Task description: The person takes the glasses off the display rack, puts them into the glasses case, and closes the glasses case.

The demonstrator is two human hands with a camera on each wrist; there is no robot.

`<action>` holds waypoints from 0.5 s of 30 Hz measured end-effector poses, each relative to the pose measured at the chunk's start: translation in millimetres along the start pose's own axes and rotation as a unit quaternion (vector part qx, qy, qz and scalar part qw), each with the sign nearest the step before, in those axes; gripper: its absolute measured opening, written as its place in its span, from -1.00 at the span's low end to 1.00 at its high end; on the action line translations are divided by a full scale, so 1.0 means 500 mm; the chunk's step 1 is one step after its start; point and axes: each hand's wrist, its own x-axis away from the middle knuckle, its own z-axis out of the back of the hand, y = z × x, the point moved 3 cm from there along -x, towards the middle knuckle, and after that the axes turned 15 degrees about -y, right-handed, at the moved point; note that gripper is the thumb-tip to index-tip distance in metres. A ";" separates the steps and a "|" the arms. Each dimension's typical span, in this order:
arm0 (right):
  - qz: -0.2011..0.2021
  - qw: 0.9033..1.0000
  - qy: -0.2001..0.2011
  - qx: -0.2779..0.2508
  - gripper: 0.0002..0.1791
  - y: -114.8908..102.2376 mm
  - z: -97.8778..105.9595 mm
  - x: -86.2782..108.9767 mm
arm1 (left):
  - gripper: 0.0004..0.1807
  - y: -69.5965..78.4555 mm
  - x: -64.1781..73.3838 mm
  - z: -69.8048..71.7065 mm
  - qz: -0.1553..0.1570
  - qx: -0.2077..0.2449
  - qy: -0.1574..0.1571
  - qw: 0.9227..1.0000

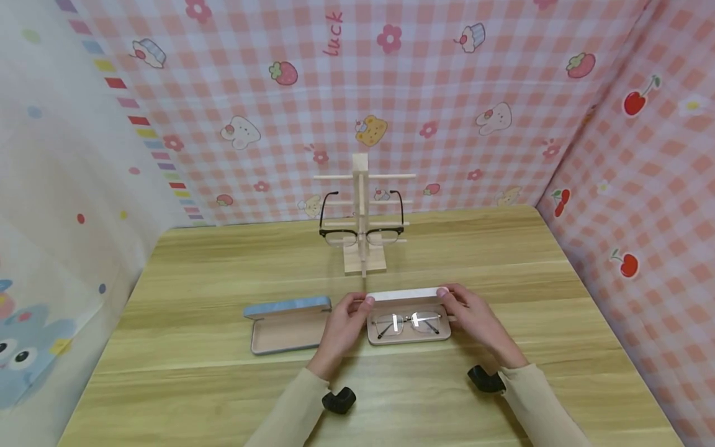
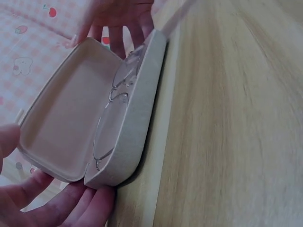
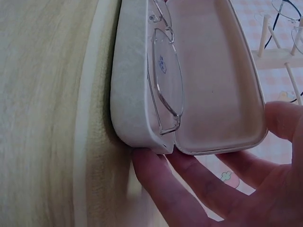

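We have a word up: "luck" (image 1: 332,34)!
There it runs sideways in pink on the checked backdrop (image 1: 313,96), reading upward, while on the glasses (image 3: 171,87) we spot a small blue lens mark (image 3: 162,65) we can't make out.

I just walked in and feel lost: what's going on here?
A person's left hand and right hand hold an open white case by its two ends. Thin-rimmed glasses lie inside. To its left is an open blue case; behind, dark-rimmed glasses rest on a wooden stand.
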 end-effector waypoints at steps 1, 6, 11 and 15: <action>0.002 1.000 -0.007 -0.010 -0.35 0.001 0.000 0.000 | -0.46 0.000 0.000 0.000 -0.001 0.012 -0.003 1.000; 0.007 0.997 -0.045 -0.055 -0.38 0.009 0.005 -0.001 | -0.43 -0.002 0.004 0.001 0.002 0.099 -0.030 0.995; 0.007 0.995 -0.085 -0.053 -0.36 0.014 0.016 0.000 | -0.43 -0.006 0.007 0.003 0.016 0.137 -0.041 0.990; 0.004 0.993 -0.107 -0.053 -0.38 0.015 0.023 -0.001 | -0.45 -0.008 0.007 0.002 0.026 0.152 -0.037 0.987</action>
